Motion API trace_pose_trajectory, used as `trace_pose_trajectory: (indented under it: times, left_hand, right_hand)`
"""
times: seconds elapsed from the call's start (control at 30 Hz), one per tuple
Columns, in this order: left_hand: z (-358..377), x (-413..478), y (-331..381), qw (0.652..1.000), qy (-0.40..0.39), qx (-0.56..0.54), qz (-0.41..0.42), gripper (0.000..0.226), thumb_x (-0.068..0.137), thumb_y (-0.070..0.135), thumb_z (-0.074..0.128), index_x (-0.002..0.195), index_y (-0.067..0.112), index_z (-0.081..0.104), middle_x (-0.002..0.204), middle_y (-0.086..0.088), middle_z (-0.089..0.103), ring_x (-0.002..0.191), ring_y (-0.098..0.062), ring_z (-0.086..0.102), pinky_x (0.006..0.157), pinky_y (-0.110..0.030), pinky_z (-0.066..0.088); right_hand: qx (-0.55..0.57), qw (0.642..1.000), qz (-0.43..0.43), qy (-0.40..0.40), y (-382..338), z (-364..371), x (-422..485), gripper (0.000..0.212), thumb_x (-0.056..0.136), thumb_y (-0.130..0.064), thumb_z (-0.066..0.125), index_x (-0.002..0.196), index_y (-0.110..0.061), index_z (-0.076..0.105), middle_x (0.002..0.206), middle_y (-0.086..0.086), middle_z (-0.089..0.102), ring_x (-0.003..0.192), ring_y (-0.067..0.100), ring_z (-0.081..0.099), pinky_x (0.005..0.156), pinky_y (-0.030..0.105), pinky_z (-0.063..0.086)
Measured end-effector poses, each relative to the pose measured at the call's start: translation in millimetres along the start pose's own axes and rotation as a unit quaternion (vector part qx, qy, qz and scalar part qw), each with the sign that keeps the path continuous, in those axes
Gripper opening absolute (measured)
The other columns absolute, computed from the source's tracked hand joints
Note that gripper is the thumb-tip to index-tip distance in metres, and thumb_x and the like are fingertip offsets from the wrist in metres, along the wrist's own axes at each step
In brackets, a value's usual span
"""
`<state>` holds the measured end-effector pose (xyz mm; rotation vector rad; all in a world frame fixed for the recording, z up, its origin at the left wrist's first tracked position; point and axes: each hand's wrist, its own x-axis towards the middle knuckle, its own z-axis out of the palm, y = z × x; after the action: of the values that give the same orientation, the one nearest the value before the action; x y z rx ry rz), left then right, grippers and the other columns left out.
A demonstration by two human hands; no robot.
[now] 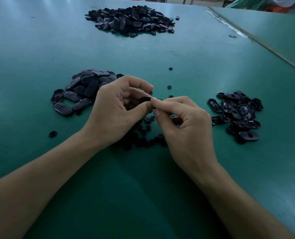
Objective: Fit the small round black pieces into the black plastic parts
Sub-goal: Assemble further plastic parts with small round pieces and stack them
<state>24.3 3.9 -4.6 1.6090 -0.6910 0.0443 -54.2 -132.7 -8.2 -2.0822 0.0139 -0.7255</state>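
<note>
Yr left hand (115,107) grips a black oval plastic part (144,100); yr right hand (186,128) pinches a small round black piece (158,99) against it. If you tilt the piece, it may slip & drop below the grip.

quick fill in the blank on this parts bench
The biggest pile of black plastic parts lies ____ from the person.
Altogether ____ piles of these parts lie on the table.
The loose small round black pieces lie mostly under the two ____.
The left hand and right hand hold one part ____ the table.
Missing: farthest; three; hands; above.
</note>
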Motion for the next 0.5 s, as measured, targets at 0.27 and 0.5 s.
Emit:
trace_pose_trajectory:
  times: [0.27,0.5]
  left_hand:
    - [-1.4,-1.1,-0.8,0.999,-0.034,-0.026,-0.015,0.03,0.078,0.003,0.074,0.097,0.023,0.061,0.082,0.006,0.075,0.072,-0.012,0.068,0.071,-0.027,0.056]
    - [-2.8,-1.3,-1.7,0.999,-0.038,-0.032,-0.02,0.03,0.079,0.005,0.075,0.1,0.022,0.063,0.084,0.001,0.076,0.073,-0.011,0.07,0.074,-0.023,0.058]
  right_hand:
    - [0.0,1.0,0.028,-0.007,7.5,-12.4,10.3,0.026,0.09,-0.017,0.071,0.114,-0.026,0.073,0.099,-0.012,0.07,0.088,0.002,0.067,0.077,0.017,0.053]
    - [0.058,0.996,0.043,-0.045,12.7,-14.0,12.4,0.014,0.087,-0.012,0.074,0.096,-0.023,0.075,0.083,-0.012,0.075,0.08,0.004,0.071,0.077,0.024,0.057]
